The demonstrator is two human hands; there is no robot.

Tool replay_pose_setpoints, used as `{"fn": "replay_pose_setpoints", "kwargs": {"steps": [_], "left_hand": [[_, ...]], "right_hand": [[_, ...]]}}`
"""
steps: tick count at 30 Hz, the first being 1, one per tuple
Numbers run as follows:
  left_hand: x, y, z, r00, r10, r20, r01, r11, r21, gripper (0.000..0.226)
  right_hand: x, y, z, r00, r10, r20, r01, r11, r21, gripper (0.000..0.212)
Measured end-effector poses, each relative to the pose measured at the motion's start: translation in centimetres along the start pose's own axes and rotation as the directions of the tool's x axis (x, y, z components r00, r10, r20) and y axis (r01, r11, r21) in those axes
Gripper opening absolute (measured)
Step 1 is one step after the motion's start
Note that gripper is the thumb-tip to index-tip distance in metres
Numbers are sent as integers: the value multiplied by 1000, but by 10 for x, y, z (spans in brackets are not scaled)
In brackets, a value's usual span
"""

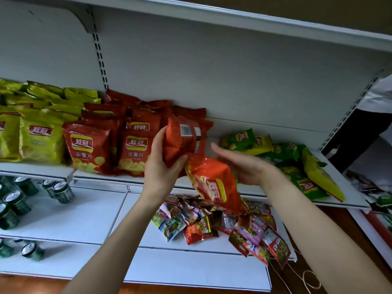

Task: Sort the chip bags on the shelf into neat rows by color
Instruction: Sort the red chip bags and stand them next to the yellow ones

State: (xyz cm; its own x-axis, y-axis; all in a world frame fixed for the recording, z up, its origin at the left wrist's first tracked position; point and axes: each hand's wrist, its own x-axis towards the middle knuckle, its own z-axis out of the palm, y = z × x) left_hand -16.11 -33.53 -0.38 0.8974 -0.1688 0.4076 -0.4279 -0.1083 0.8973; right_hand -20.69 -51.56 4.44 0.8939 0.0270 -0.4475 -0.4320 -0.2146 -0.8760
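My left hand grips a red chip bag by its lower edge, back side and barcode toward me, in front of the shelf. A second red bag hangs tilted just below it, its top corner at my left fingers. My right hand has straight fingers and its palm lies against that lower bag's right side. Red bags stand in rows to the left, and yellow-green bags stand left of those. Loose green and yellow bags lie in a heap on the right.
On the shelf below lies a pile of small mixed snack packets, with green cans at its left. The upper shelf overhangs. A person in white and dark clothes stands at the right edge.
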Motion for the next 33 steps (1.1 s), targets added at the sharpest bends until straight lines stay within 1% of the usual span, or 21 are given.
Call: {"fn": "replay_pose_setpoints", "kwargs": {"steps": [1,3,4,5,7,8,9,10,11,13,14,16,18,21,23,26,27,29,30,31,33], "left_hand": [[1,-2,-1,997,-33,-64,33,999,-1,71],[3,-7,-3,979,-115,-170,113,993,-21,71],[5,-10,-4,967,-154,-204,148,988,-42,71],[6,-12,-4,957,-188,-223,176,982,-69,72],[7,-13,-3,940,-253,-227,225,964,-140,73],[6,-13,-3,934,-285,-215,247,950,-189,73],[5,-13,-4,929,-313,-199,261,933,-247,72],[3,-14,-5,926,-332,-181,268,914,-304,70],[2,-15,-7,926,-340,-166,268,899,-346,69],[-3,-14,-11,934,-328,-141,253,887,-385,69],[-6,-12,-12,938,-324,-125,252,883,-397,70],[-11,-9,-13,940,-333,-75,271,861,-430,75],[-13,-9,-14,930,-366,-26,309,819,-483,79],[-15,-13,-16,924,-380,-44,312,815,-489,73],[-13,-16,-15,921,-374,-108,282,832,-479,68],[-8,-21,-13,895,-379,-236,243,857,-455,74],[-6,-21,-12,884,-382,-270,233,860,-453,76],[-2,-21,-10,876,-366,-313,209,874,-438,78],[-1,-21,-9,883,-344,-319,191,884,-426,79],[1,-19,-8,894,-321,-311,178,894,-411,81],[5,-17,-8,921,-271,-280,155,915,-373,83]], "right_hand": [[-2,2,0,998,-46,-51,49,998,51,62],[-6,9,-4,964,-216,-152,238,960,146,78],[-7,14,-3,934,-310,-178,333,936,116,81],[-10,15,2,901,-390,-189,404,913,46,78],[-10,18,14,850,-483,-211,460,875,-150,51],[-6,18,18,814,-514,-271,472,857,-208,37],[-4,15,19,779,-525,-344,479,851,-213,28],[0,15,17,761,-511,-399,486,857,-171,24],[1,12,14,775,-468,-425,481,873,-85,21],[3,7,10,844,-366,-391,430,899,87,18],[5,8,9,874,-332,-354,399,907,134,16],[8,6,11,912,-302,-277,355,919,169,10],[10,5,11,931,-280,-233,325,928,181,8],[12,4,11,941,-249,-228,294,937,190,12],[16,3,14,932,-240,-273,304,926,225,16],[18,7,22,890,-265,-370,403,836,372,25],[18,11,27,883,-290,-369,430,815,389,34],[18,21,42,884,-311,-348,427,842,331,52],[20,24,47,880,-311,-359,423,858,293,49],[23,25,46,863,-312,-398,434,861,266,39],[29,21,31,784,-319,-533,492,842,219,23]]}}
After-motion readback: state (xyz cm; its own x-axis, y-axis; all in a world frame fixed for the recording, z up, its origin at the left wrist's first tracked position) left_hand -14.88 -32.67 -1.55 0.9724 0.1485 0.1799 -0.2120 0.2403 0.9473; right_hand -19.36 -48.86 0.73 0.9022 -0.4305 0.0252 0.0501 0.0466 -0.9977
